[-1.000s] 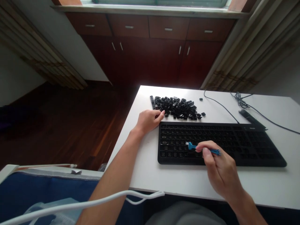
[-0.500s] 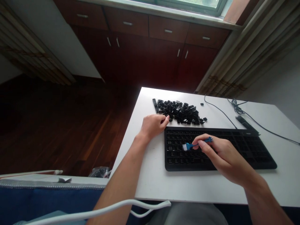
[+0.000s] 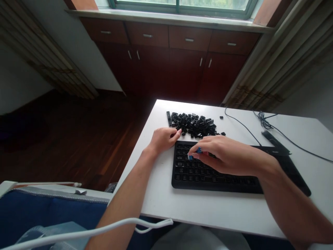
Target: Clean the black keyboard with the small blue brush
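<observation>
Well, the right hand point(image 3: 226, 156) pinches a small blue brush point(image 3: 198, 150) tight in its fingers, over the black keyboard point(image 3: 208, 180). The brush lies sideways, bristles pointing left and down at the keys. The left hand point(image 3: 163, 140), fingers together, rests on the white table point(image 3: 208, 205), its fingertips just below black keycaps point(image 3: 192, 124).

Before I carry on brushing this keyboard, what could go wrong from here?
The left hand sits right beside the loose black keycaps, so a slip could scatter them, perhaps off the white table. The blue brush in the right hand is down among the rows of the keyboard, and its bristles might snag or flick small parts away.
</observation>
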A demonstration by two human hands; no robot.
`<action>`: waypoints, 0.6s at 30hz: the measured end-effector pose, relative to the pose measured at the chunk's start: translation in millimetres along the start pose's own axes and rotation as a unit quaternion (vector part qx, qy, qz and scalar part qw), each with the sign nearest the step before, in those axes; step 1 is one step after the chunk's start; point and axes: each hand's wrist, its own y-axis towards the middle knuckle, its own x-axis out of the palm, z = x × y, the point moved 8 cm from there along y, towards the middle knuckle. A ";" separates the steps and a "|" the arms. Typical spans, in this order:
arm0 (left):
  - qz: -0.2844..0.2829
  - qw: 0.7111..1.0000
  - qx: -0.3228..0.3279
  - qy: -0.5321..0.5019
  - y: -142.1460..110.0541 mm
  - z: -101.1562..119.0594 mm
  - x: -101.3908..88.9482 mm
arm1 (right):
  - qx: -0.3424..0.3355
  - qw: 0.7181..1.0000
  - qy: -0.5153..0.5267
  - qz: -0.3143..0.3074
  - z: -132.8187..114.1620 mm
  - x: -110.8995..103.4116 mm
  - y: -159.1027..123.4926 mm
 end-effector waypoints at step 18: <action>-0.028 0.999 -0.026 0.022 3.6 10.0 -2.8 | 0.041 0.976 0.049 -0.210 49.3 -9.3 -10.9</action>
